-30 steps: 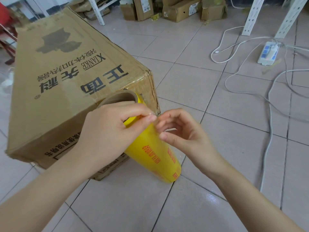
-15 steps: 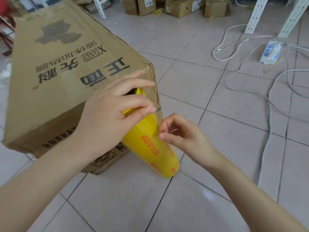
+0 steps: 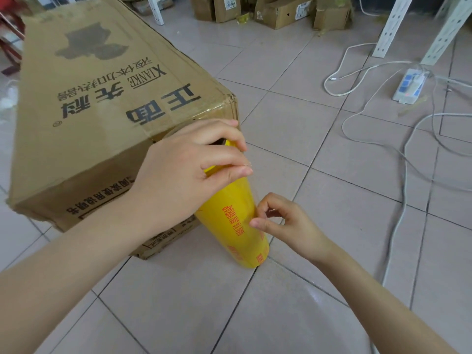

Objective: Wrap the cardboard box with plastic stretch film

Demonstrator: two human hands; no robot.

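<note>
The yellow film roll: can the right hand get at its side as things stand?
Likely yes: the right hand is pinching at the side of the film roll; the left hand grips only its top end, and the cardboard box stands behind.

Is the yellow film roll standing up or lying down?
Standing on end, slightly tilted: the roll has its base on the floor; left hand grips its top.

Bare left forearm (image 3: 76, 264), bare right forearm (image 3: 370, 290), bare left grip (image 3: 189, 175), bare right grip (image 3: 288, 223), short rounded fingernails (image 3: 245, 171)
</note>
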